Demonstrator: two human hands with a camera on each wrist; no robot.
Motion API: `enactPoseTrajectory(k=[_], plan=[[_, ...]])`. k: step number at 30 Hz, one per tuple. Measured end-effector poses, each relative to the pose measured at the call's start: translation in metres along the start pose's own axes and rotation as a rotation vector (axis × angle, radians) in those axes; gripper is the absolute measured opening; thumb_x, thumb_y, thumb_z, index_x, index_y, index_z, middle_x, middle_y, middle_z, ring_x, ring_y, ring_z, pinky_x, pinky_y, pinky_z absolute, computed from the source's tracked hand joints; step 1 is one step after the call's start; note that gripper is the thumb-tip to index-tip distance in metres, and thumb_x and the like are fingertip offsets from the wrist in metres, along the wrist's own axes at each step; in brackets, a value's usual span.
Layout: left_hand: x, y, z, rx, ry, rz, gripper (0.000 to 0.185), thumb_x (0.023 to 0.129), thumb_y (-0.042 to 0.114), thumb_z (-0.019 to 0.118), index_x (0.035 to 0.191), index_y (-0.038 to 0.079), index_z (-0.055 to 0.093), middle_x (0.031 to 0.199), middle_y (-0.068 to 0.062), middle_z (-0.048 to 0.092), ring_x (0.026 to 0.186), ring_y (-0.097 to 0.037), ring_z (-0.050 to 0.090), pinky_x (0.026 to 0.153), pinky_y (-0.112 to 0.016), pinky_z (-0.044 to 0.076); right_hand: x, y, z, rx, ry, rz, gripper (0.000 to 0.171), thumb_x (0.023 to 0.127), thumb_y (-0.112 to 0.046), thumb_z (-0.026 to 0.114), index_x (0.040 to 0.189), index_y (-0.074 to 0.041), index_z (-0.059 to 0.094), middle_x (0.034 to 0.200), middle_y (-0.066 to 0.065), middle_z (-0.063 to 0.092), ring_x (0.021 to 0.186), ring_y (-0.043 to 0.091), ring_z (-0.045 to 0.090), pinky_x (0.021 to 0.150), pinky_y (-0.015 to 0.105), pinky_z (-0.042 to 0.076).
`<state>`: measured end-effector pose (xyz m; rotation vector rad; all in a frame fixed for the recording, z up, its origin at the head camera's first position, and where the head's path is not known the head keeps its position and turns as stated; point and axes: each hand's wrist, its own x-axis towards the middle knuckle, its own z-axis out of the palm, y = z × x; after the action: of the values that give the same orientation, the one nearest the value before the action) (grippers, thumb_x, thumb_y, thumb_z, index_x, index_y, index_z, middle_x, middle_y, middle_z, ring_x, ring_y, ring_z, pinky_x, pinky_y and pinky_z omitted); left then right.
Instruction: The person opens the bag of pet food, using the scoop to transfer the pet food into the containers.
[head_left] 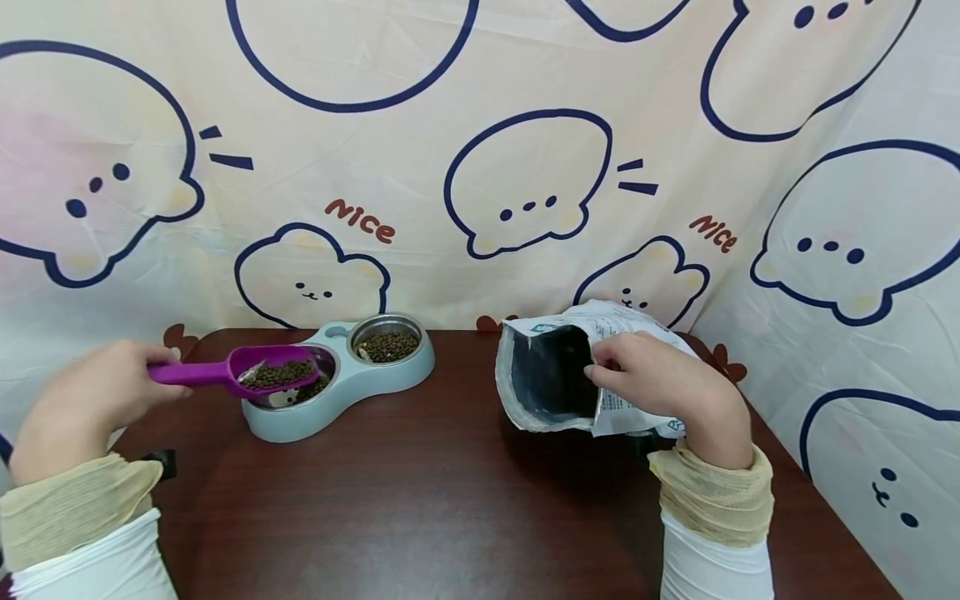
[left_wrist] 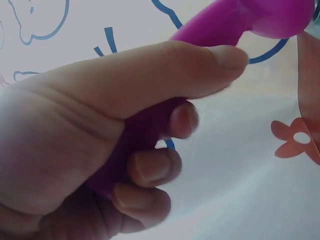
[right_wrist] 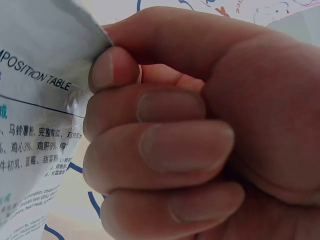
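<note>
Between my two hands lies bare dark wood of the table (head_left: 420,500). My left hand (head_left: 90,392) has its fingers (left_wrist: 150,167) curled tightly round the handle of a purple scoop (head_left: 258,369), thumb laid along the top of the handle, as the left wrist view shows close up. Out past those fingertips, the scoop's bowl is loaded with brown kibble (head_left: 281,373) and hangs over the near cup of a pale blue double feeder (head_left: 341,396). I cannot tell whether the scoop touches the rim of that cup. Farther from my fingers, the feeder's second steel cup already holds kibble of its own.

My right hand (head_left: 660,379) pinches the edge of an open food bag (head_left: 555,375), the thumb and curled fingers (right_wrist: 165,145) closed on the printed white wall of the bag near its mouth. From the right wrist view I see small print running just beside my fingertips. To the left of those fingers the bag's mouth gapes wide, its dark lining facing the feeder, and the bag sits on the table well apart from the scoop.

Behind everything hangs a cream cloth (head_left: 480,167) printed with round cartoon animals outlined in blue.
</note>
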<state>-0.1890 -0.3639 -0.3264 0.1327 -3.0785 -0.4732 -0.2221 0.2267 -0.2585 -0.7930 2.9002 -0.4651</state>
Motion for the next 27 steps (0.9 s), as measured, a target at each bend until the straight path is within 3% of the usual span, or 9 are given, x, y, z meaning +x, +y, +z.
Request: enactPoseTrajectory(k=[9, 16, 27], plan=[[-0.0004, 0.0012, -0.0020, 0.084, 0.173, 0.007, 0.028, 0.084, 0.011, 0.089, 0.104, -0.006, 0.079, 0.076, -0.016, 0.073, 0.071, -0.030, 0.058, 0.056, -0.036, 0.040, -0.0001, -0.0001, -0.0008, 0.004, -0.003, 0.003, 0.019, 0.106, -0.019, 0.064, 0.091, -0.013, 0.072, 0.069, -0.002, 0.050, 0.073, 0.013, 0.054, 0.066, 0.029, 0.044], [-0.0017, 0.0028, -0.0016, 0.113, 0.241, -0.009, 0.027, 0.081, 0.003, 0.090, 0.103, -0.007, 0.079, 0.082, -0.025, 0.074, 0.074, -0.037, 0.060, 0.064, -0.053, 0.048, -0.0002, -0.0002, -0.0009, 0.003, -0.004, 0.009, 0.018, 0.106, -0.019, 0.064, 0.092, -0.012, 0.073, 0.069, -0.002, 0.051, 0.073, 0.013, 0.054, 0.066, 0.029, 0.044], [-0.0073, -0.0003, 0.0003, 0.146, 0.367, 0.009, 0.026, 0.079, -0.011, 0.086, 0.104, -0.008, 0.079, 0.095, -0.034, 0.070, 0.087, -0.049, 0.057, 0.073, -0.061, 0.048, -0.0004, -0.0003, -0.0006, 0.001, 0.000, 0.005, 0.020, 0.106, -0.020, 0.064, 0.089, -0.014, 0.071, 0.069, -0.002, 0.049, 0.072, 0.013, 0.054, 0.065, 0.029, 0.044]])
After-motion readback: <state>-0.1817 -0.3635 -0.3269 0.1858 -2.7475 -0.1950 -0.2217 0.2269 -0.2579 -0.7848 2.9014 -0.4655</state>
